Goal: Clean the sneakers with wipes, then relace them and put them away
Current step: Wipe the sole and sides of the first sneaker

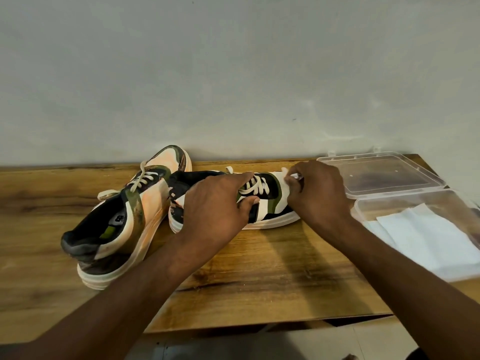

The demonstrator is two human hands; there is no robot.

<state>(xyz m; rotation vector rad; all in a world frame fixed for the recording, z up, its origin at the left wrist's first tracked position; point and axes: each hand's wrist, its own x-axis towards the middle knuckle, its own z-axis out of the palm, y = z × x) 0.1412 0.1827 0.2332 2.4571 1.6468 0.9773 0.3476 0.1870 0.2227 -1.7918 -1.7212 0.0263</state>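
Wiping the toe of the right-hand sneaker on the bench.

The left hand (215, 203) grips the sneaker (270, 201) across its laces, thumb curled under the side, pinning it to the wooden bench (259, 268). The right hand (319, 193) pinches a bunched white wipe (289, 181) against the toe. The other sneaker (124, 216), stained orange, lies just beside it on the left. An open clear plastic box (389, 178) with white wipes (428, 235) sits at the right.
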